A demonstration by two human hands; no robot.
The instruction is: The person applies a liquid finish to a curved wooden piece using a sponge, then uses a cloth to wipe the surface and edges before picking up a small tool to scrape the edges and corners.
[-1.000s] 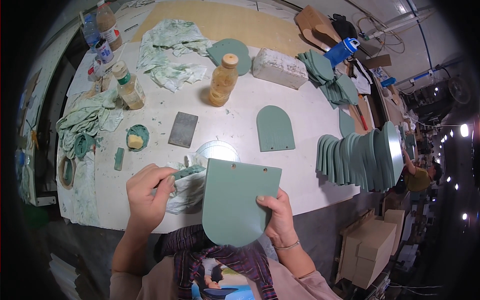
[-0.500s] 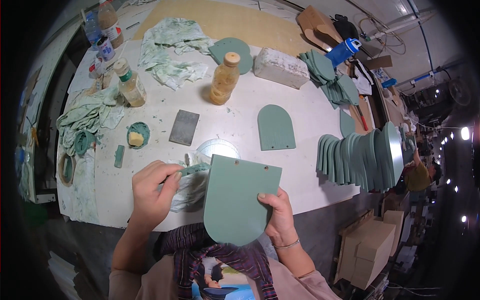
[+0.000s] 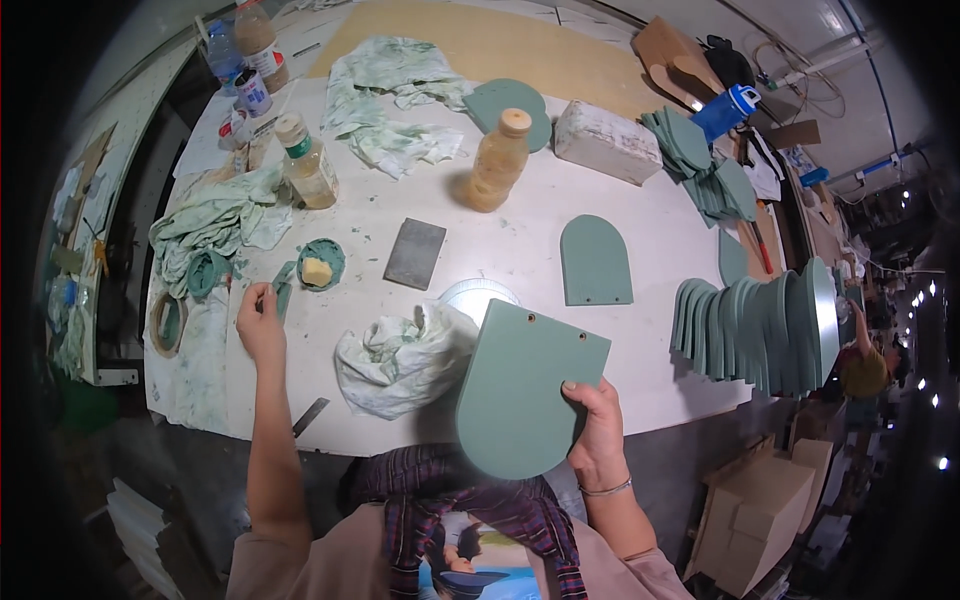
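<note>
My right hand (image 3: 597,425) grips a green panel (image 3: 525,395) by its right edge, thumb on its face. The panel has one rounded end toward me and two small holes along its straight far edge. At the left of the table, my left hand (image 3: 260,318) is closed, its fingertips against a narrow green strip (image 3: 283,292); whether they grip it is hard to see. Beside the strip is a round tub of green paste (image 3: 323,255) with a yellowish block (image 3: 317,272) in it. A crumpled stained cloth (image 3: 395,365) lies between my hands.
A grey rectangular block (image 3: 415,254) and another arched green panel (image 3: 597,262) lie on the table. A row of green panels (image 3: 750,325) stands at the right. Bottles (image 3: 498,165), a white brick-like block (image 3: 607,142) and rags (image 3: 390,95) are farther back. A flat blade (image 3: 311,416) lies near the front edge.
My left hand has moved left, away from the panel, to the narrow green strip beside the tub. The green piece it pinched is no longer near the panel. My right hand still holds the panel.
</note>
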